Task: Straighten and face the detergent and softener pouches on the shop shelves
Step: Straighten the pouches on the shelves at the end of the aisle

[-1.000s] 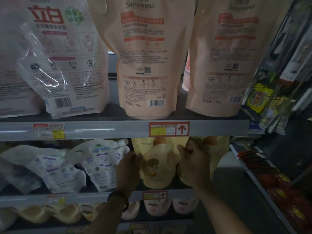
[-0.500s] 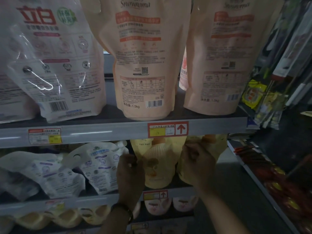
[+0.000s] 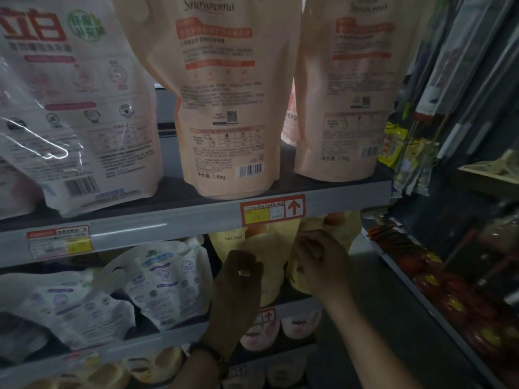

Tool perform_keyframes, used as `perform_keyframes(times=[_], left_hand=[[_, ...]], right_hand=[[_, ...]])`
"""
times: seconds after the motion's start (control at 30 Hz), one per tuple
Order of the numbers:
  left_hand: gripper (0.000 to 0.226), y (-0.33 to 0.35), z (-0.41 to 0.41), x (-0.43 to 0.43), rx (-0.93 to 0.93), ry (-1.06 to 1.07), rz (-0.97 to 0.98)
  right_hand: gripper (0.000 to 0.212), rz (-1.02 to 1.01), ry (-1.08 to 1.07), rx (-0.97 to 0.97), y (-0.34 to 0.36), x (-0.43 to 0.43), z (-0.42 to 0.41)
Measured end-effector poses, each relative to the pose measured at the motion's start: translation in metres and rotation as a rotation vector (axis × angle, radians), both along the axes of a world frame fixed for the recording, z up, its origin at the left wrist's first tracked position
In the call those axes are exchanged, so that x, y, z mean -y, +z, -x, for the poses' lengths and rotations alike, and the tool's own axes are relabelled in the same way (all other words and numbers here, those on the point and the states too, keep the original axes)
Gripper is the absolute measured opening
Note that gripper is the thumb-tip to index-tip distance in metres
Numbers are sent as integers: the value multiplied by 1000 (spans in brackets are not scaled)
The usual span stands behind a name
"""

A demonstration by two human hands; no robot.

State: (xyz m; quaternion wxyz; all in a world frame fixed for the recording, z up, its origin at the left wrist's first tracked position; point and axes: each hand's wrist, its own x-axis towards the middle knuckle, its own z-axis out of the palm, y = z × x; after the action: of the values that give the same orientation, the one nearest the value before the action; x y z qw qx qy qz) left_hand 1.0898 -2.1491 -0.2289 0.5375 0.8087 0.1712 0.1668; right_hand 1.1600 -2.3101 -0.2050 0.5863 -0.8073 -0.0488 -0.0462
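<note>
On the middle shelf stands a yellow pouch (image 3: 269,248) with a second yellow pouch (image 3: 345,228) to its right. My left hand (image 3: 238,279) grips the left edge of the first yellow pouch. My right hand (image 3: 320,259) holds the top of the second one, fingers curled on it. Left of them lean white pouches (image 3: 165,279), tilted and slumped. On the upper shelf stand two peach Snowroma pouches (image 3: 224,108) (image 3: 354,94), backs facing out, and a white pouch with red characters (image 3: 75,102).
The upper shelf's grey edge (image 3: 168,220) carries price tags, one with a red arrow (image 3: 272,210). Peach pouches (image 3: 295,327) sit on the lowest shelf. A rack of hanging packets (image 3: 404,153) and red items (image 3: 449,299) stands to the right.
Both hands have risen along the yellow pouches. The left hand moved from the side of the first pouch to higher on its left edge. The view shifted slightly downward.
</note>
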Motion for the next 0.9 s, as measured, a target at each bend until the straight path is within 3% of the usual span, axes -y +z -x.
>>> perform_keyframes(times=[0.33, 0.47, 0.9], left_hand=[[20, 61, 15, 32, 73, -189, 49], [14, 103, 10, 51, 211, -144, 19], [14, 167, -24, 96, 461, -92, 4]], right_hand=[[10, -150, 135, 15, 56, 23, 27], [5, -186, 160, 50, 87, 47, 23], [16, -266, 321, 172, 146, 112, -10]])
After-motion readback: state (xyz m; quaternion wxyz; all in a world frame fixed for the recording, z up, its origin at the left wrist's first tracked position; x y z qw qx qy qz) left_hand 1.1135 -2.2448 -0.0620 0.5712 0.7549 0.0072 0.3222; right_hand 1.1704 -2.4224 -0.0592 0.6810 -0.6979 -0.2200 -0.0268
